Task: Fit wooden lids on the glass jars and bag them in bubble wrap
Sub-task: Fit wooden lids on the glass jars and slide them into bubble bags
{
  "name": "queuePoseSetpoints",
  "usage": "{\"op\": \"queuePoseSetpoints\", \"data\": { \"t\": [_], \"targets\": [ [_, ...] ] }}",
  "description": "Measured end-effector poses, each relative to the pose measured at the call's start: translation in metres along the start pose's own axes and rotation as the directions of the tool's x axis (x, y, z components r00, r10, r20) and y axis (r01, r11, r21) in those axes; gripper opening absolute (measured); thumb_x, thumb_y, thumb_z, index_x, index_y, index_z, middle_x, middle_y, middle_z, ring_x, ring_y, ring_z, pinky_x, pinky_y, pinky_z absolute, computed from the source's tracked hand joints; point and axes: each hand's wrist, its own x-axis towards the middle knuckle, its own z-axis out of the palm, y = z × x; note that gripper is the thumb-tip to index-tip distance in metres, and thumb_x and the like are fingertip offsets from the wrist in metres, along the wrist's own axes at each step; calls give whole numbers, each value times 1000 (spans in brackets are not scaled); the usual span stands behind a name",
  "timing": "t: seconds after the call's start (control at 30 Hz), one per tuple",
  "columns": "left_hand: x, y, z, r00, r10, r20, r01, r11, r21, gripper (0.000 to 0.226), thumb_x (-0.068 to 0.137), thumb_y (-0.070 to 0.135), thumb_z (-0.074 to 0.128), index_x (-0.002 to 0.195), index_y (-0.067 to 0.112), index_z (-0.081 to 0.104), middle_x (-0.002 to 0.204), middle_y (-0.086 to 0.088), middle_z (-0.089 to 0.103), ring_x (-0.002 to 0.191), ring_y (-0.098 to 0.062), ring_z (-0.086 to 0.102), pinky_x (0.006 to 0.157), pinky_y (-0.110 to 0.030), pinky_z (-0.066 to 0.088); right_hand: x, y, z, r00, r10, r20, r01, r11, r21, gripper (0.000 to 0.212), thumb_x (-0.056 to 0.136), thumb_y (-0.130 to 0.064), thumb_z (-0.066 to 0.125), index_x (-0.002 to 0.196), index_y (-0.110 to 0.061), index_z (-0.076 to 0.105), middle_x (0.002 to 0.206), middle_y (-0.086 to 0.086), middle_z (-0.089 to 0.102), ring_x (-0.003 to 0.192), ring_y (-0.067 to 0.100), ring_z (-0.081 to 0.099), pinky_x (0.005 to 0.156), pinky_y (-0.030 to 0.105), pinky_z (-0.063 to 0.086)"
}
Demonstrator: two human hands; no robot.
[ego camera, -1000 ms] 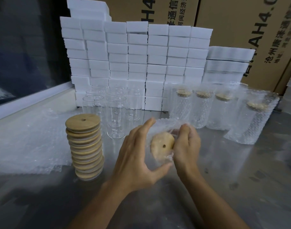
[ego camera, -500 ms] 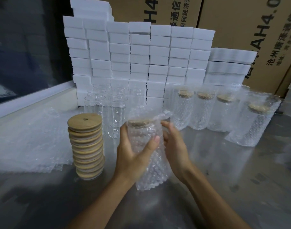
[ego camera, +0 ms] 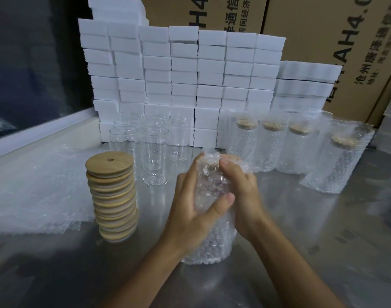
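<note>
A lidded jar in a bubble-wrap bag (ego camera: 210, 238) stands upright on the steel table in front of me. My left hand (ego camera: 194, 207) grips its upper side, thumb across the front. My right hand (ego camera: 241, 187) holds the other side, its fingers curled over the bag's crumpled top. The lid is hidden under the wrap. A tall stack of wooden lids (ego camera: 113, 196) stands to the left. Several bare glass jars (ego camera: 154, 156) stand behind it. Several bagged, lidded jars (ego camera: 301, 152) line the back right.
Flat bubble-wrap bags (ego camera: 34, 196) lie spread at the left. A wall of white boxes (ego camera: 181, 74) rises behind the jars, with brown cartons (ego camera: 323, 41) behind that. The steel table (ego camera: 323, 241) stretches to the right and front.
The bagged jar turned from lying with its lid toward me to standing upright on the table. My right hand moved up over the bag's top and pressed the loose wrap down.
</note>
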Motion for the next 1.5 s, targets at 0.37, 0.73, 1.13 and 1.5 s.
{"op": "queuePoseSetpoints", "data": {
  "t": [0.37,0.73,1.13,1.5],
  "targets": [
    [0,-13,-10,960,-240,146,266,943,-200,75,58,34,90,124,23,57,114,1,71,108,-17,67,94,-37,53,0,-2,2,991,133,-21,-133,990,38,93,71,-67,77,134,-1,59,131,24,64,124,40,61,109,59,45],
    [5,-3,-10,917,-227,-327,202,973,-108,60,54,58,86,98,72,47,96,41,62,89,21,58,72,-3,45,-5,13,-21,790,438,428,-226,858,-462,63,82,-19,81,129,-48,51,133,-37,56,131,-14,45,107,14,41],
    [0,-26,-7,952,-306,-28,306,936,171,70,70,59,61,135,34,49,129,17,49,122,-4,48,105,-29,40,8,49,-43,998,58,11,-48,900,-434,65,55,-31,92,115,-23,68,109,-2,77,103,14,73,86,32,58],
    [-3,-54,-15,976,-216,-39,207,852,481,27,77,30,76,85,44,55,101,19,50,89,8,52,74,-5,35,61,40,-131,668,-295,-683,-411,619,-669,91,66,-47,89,138,-12,45,136,15,56,129,38,52,106,55,44]
  ]
}}
